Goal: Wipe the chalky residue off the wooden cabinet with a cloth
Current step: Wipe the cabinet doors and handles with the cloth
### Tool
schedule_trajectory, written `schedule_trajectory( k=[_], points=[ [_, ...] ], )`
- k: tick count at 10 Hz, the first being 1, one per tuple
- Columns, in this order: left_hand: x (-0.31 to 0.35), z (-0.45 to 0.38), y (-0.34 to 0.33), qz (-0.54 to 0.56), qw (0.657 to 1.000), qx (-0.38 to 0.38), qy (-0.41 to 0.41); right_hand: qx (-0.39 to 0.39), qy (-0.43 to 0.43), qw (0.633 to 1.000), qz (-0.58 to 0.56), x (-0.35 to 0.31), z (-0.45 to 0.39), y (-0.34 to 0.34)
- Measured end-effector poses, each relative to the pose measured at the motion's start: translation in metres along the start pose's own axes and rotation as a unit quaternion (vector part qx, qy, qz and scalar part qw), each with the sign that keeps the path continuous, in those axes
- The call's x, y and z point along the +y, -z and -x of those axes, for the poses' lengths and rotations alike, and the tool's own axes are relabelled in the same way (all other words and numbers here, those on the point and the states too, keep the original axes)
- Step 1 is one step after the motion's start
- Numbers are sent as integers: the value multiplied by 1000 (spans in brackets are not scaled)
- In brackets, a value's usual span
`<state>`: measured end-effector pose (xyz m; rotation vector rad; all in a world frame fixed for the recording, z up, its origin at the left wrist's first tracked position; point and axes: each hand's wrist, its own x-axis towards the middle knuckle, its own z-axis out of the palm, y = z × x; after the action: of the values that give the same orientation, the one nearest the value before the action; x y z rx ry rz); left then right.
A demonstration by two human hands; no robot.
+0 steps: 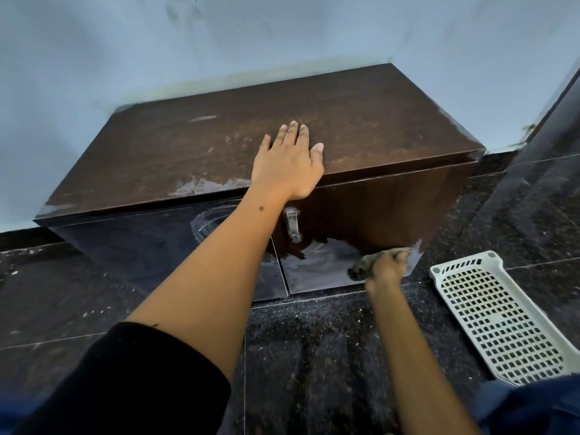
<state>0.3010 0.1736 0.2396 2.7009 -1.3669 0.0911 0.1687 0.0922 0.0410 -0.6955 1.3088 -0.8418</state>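
Wooden cabinet [194,146]: I am seeing it sitting on the dark floor [307,356] against the pale wall [282,42], chalky residue [204,186] streaking its top near the front edge at 9 o'clock of my left hand. Left hand [287,164]: lying flat on the top, fingers straight, grasping nothing. Right hand [387,270]: clutching the cloth [364,266], pressing it against the lower right door at 5 o'clock. White perforated basket [499,318]: lying on the floor at 4 o'clock.

A white perforated plastic basket [499,318] lies on the dark speckled stone floor [314,356], beneath a pale blue wall [282,36].
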Motion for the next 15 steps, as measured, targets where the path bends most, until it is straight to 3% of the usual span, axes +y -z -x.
schedule_trajectory(
  k=[2,3,4,5,6,7,8,9,10,11,12,13,14,15],
  points=[
    [0,-3,-2,-4,1000,7,-1,86,253,960,86,-25,23,-18],
    [0,-3,-3,-6,1000,9,1,93,280,953,65,-15,31,-24],
    [-1,-4,-5,-3,1000,14,2,110,192,974,58,-11,1,-10],
    [-2,-4,-5,-7,1000,18,2,75,18,995,-57,-14,-33,10],
    [-1,-3,-4,-9,1000,17,1,54,-41,994,-83,-22,-42,24],
    [0,-2,-3,-10,1000,17,2,105,40,993,-31,-26,-31,13],
    [0,-1,-2,-6,1000,13,6,133,224,962,86,-17,3,-10],
    [1,-1,-3,-9,1000,13,5,142,275,947,85,-4,9,-18],
    [1,-2,-4,-10,1000,17,4,133,228,957,124,8,-12,-5],
    [0,-3,-3,-9,1000,18,2,65,77,979,176,23,-36,13],
    [-1,-1,-2,-9,1000,15,1,0,-71,990,122,28,-49,23],
    [0,-2,-3,-7,1000,15,1,7,-89,994,65,22,-48,24],
    [-1,-2,-3,-7,1000,14,6,70,102,985,124,28,-39,16],
    [-1,-3,-4,-11,1000,17,8,108,208,962,140,39,-39,9]
  ],
)
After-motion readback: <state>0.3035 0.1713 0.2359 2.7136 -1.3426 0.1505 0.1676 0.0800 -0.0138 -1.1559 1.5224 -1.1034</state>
